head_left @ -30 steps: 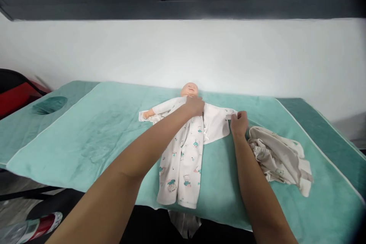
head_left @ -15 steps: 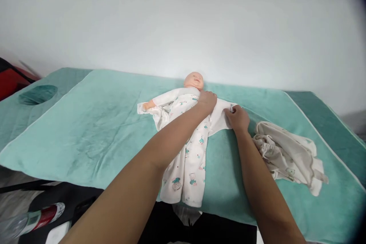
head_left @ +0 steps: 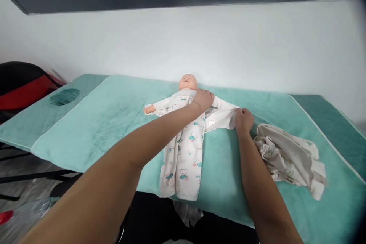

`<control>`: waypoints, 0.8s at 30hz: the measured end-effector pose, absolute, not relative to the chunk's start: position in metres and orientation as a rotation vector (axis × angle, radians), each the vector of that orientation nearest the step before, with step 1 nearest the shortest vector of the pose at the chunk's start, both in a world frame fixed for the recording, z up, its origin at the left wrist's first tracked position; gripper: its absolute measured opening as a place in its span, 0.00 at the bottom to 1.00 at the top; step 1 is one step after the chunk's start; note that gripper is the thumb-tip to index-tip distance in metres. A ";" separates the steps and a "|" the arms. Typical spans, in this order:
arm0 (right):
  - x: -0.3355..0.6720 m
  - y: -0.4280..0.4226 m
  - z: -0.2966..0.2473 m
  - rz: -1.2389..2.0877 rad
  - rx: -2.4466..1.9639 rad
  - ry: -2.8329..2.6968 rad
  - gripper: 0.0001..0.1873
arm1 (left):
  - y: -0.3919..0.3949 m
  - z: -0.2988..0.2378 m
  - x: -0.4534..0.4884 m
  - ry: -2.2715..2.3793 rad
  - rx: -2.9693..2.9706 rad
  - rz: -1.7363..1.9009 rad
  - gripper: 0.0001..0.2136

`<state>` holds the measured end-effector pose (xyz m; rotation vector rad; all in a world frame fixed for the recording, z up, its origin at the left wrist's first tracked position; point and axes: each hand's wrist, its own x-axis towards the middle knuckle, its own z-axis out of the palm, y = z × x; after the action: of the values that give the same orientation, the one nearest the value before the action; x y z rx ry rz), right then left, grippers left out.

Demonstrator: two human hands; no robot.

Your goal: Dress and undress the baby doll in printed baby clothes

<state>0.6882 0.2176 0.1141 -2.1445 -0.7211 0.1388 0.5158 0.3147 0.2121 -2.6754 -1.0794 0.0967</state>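
Observation:
A baby doll [head_left: 188, 82] lies face up on the massage bed, head toward the wall. A white baby romper [head_left: 187, 160] with a teal and red animal print is spread over its trunk and legs. The doll's arm on the left side of the view is stretched out, its hand bare at the cuff. My left hand [head_left: 203, 99] is closed over the doll's shoulder at the right of the view, its fingertips partly hidden. My right hand [head_left: 244, 119] is a fist around the end of the romper's sleeve [head_left: 224, 116], which is drawn taut sideways.
Crumpled cream baby clothes [head_left: 291, 156] lie right of my right forearm. The teal bed cover [head_left: 94, 122] reaches a white wall [head_left: 183, 45] behind, with a face hole [head_left: 64, 97] at the left. A red and black chair [head_left: 25, 87] and a plastic bottle [head_left: 31, 211] are at the left.
The view has tilted up and turned a little left. My right hand has closed tighter and pulled the sleeve outward; my left hand stays at the doll's shoulder.

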 end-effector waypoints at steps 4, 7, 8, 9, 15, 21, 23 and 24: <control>0.695 0.218 0.113 0.184 -2.050 -0.655 0.13 | 0.316 0.235 0.493 -1.011 -2.672 0.123 0.20; 0.704 0.221 0.110 0.239 -1.943 -0.600 0.13 | 0.316 0.251 0.475 -1.001 -2.643 0.158 0.21; 0.706 0.222 0.109 0.258 -1.909 -0.581 0.13 | 0.316 0.254 0.470 -1.003 -2.631 0.164 0.21; 0.708 0.223 0.108 0.276 -1.880 -0.565 0.13 | 0.317 0.257 0.464 -1.003 -2.620 0.165 0.21; 0.707 0.223 0.106 0.341 -1.805 -0.575 0.12 | 0.316 0.256 0.459 -1.019 -2.608 0.156 0.22; 0.699 0.221 0.108 0.313 -1.779 -0.673 0.15 | 0.292 0.225 0.498 -1.080 -2.726 0.164 0.18; 0.700 0.222 0.106 0.308 -1.758 -0.664 0.16 | 0.289 0.220 0.499 -1.073 -2.752 0.166 0.17; 0.701 0.222 0.105 0.308 -1.748 -0.658 0.16 | 0.288 0.219 0.496 -1.058 -2.767 0.156 0.16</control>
<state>0.7008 0.2220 0.1054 -1.7484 -0.6577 0.3081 0.4958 0.2885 0.2193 -2.7666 -1.0584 0.1563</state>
